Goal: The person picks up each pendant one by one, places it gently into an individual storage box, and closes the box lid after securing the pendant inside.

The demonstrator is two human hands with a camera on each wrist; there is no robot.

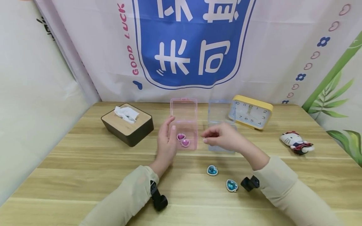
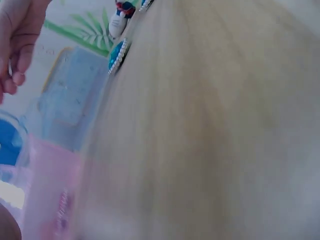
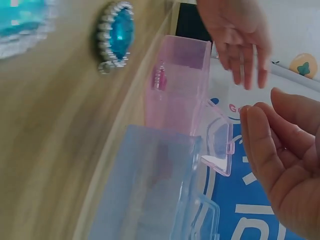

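My left hand (image 1: 167,139) stands at the left side of a clear pink box (image 1: 193,147), its fingers straight and nothing held. The box has its lid raised, and two pink heart-shaped gems (image 1: 181,136) with pearly rims lie inside. Over a clear blue box (image 1: 222,149), also with its lid up, hovers my right hand (image 1: 223,136). Its fingers are loosely bent, and the right wrist view shows a gap between thumb and fingers with nothing in it. Two teal gems (image 1: 212,170) with beaded rims lie on the wooden table in front of the boxes.
A tissue box (image 1: 127,125) stands at the left. Behind the blue box, to its right, leans a yellow clock (image 1: 251,113). A small cat figurine (image 1: 297,142) lies farther right. A printed cloth (image 1: 192,47) hangs along the table's back edge.
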